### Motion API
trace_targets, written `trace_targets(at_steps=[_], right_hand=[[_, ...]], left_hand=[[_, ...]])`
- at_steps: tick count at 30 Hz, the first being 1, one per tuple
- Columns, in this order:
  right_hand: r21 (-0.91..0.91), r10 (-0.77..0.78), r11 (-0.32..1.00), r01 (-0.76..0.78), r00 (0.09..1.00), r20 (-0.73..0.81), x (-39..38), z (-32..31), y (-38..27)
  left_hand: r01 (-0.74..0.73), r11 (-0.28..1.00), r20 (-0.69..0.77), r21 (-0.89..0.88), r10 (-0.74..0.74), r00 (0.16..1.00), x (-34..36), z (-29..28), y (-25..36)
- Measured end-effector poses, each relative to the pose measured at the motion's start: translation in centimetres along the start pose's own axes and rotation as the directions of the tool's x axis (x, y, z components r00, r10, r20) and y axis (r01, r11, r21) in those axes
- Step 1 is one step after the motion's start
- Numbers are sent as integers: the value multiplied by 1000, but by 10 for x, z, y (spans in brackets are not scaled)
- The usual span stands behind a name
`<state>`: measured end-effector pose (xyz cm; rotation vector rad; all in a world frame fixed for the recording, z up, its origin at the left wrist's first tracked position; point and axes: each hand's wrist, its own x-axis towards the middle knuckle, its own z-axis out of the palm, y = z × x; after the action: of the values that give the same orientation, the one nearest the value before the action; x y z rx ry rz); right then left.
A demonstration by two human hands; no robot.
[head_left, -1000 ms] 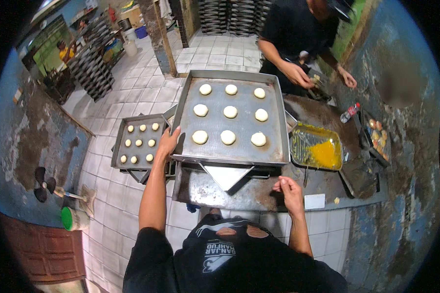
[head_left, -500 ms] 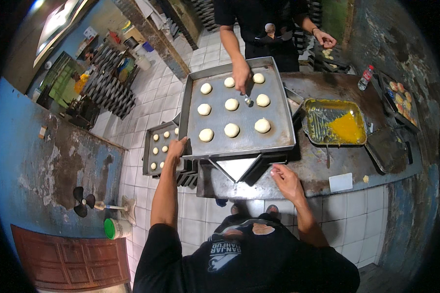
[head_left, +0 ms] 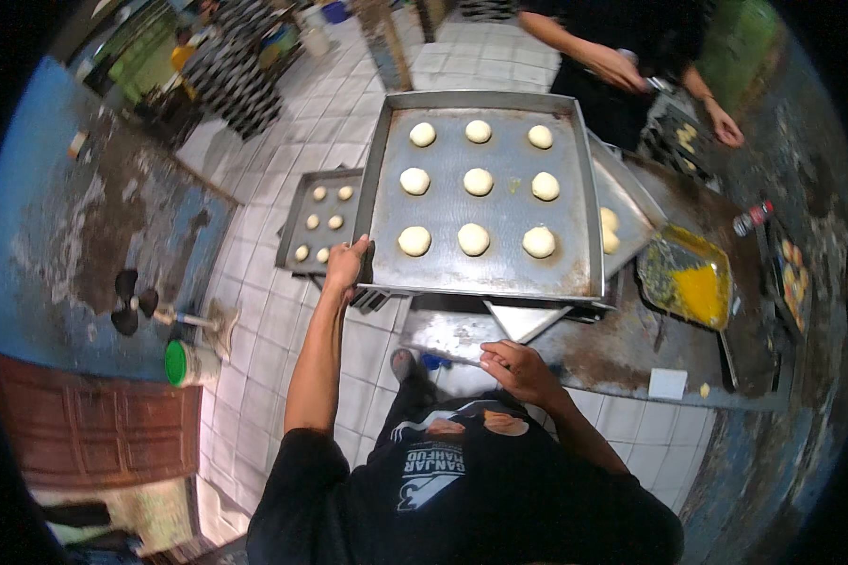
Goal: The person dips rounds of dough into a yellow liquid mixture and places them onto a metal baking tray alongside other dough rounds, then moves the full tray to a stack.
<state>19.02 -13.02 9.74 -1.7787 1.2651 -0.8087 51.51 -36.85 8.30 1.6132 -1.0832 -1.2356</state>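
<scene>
Head view: left hand (head_left: pixel 347 267) around edge of tray (head_left: pixel 448 211), right hand (head_left: pixel 520 371) loosely half-open, white lettering (head_left: pixel 433 461) across black shirt (head_left: pixel 528 504)

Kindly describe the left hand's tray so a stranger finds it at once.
Find the dark table; look above its left end. The left hand holds one side of the big metal tray. Its nine dough balls all show; the leftmost tray is partly hidden.

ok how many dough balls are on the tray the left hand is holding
9 dough balls on the tray: left, centre and right in each of three rows, far, middle and near. None looks hidden.
</scene>
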Motion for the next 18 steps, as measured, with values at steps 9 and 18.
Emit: trace_targets(at_steps=[9, 18], right_hand=[[38, 226, 969, -243, 940, 256, 131, 128, -43], [-132, 301, 953, -272, 899, 318, 237, 196, -66]], left_hand=[[220, 971, -70, -98, -227, 971, 56, -220, -41], [240, 953, -285, -185, -286, 915, 173, -301, -172]])
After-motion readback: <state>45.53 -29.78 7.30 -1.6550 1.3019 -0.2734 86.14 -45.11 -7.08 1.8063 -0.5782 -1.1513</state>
